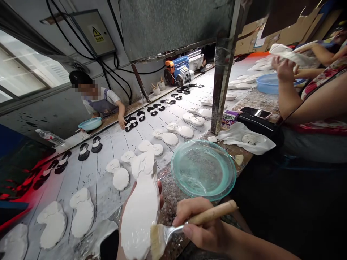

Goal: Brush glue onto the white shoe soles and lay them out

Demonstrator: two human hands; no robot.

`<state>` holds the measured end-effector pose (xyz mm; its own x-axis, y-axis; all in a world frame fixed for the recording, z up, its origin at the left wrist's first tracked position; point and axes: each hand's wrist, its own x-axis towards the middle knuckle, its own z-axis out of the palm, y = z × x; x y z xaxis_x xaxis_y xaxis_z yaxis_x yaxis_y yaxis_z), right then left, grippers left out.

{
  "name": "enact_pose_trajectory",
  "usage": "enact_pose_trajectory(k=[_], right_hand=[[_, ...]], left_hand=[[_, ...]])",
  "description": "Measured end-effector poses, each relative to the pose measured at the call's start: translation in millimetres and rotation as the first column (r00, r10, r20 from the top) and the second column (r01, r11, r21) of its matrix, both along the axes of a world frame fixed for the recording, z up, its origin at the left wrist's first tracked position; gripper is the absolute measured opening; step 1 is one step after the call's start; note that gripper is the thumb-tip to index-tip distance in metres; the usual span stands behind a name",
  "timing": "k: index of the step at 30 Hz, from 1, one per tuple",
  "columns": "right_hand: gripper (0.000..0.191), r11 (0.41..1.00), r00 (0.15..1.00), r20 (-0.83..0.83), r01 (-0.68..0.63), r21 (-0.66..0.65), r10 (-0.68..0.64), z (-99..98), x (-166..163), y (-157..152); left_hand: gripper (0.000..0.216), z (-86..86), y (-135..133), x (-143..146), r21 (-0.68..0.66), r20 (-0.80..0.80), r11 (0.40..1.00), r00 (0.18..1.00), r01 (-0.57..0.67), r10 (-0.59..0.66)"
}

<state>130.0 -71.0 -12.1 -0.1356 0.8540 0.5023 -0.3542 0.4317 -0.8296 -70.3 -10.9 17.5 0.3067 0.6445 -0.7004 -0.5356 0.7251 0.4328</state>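
Note:
A white shoe sole point(141, 213) lies upright in my left hand point(160, 193), whose fingers wrap round its edge from behind; most of that hand is hidden by the sole. Wet-looking liquid glistens on the sole's lower end. My right hand point(202, 225) grips the wooden handle of a paintbrush point(158, 240), and its pale bristles touch the sole's lower right edge. Just beyond my hands stands a translucent teal basin point(176, 169) with a little cloudy liquid in it.
A conveyor belt point(105, 191) carries white soles point(82, 213) and black shoe parts point(131, 123). Across it a co-worker point(101, 101) reaches to the black parts. A metal post point(221, 86) rises beside the basin. Another person's arm point(306, 97), a phone point(256, 112) and a cloth point(244, 137) are at right.

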Motion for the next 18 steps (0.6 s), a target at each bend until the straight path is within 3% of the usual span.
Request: enact_pose_trajectory(k=[5, 8, 12, 18], right_hand=[[0.021, 1.000, 0.999, -0.049, -0.007, -0.018, 0.006, 5.8, 5, 1], [0.019, 0.997, 0.996, -0.067, -0.062, -0.034, 0.060, 8.4, 9, 4], [0.017, 0.993, 0.974, -0.210, -0.100, -0.062, 0.085, 11.2, 11, 10], [0.015, 0.975, 0.960, -0.249, -0.167, -0.145, 0.127, 4.0, 16, 15]], left_hand=[[0.056, 1.6, -4, 0, -0.059, -0.046, 0.998, 0.998, 0.037, -0.040], [0.053, 12.9, -8, 7, -0.124, 0.008, 0.989, 0.996, 0.084, -0.084], [0.057, 27.9, -15, 20, -0.196, 0.092, 0.975, 0.992, 0.105, -0.089], [0.055, 25.1, -19, 29, -0.170, 0.054, 0.985, 0.998, 0.000, 0.010]])
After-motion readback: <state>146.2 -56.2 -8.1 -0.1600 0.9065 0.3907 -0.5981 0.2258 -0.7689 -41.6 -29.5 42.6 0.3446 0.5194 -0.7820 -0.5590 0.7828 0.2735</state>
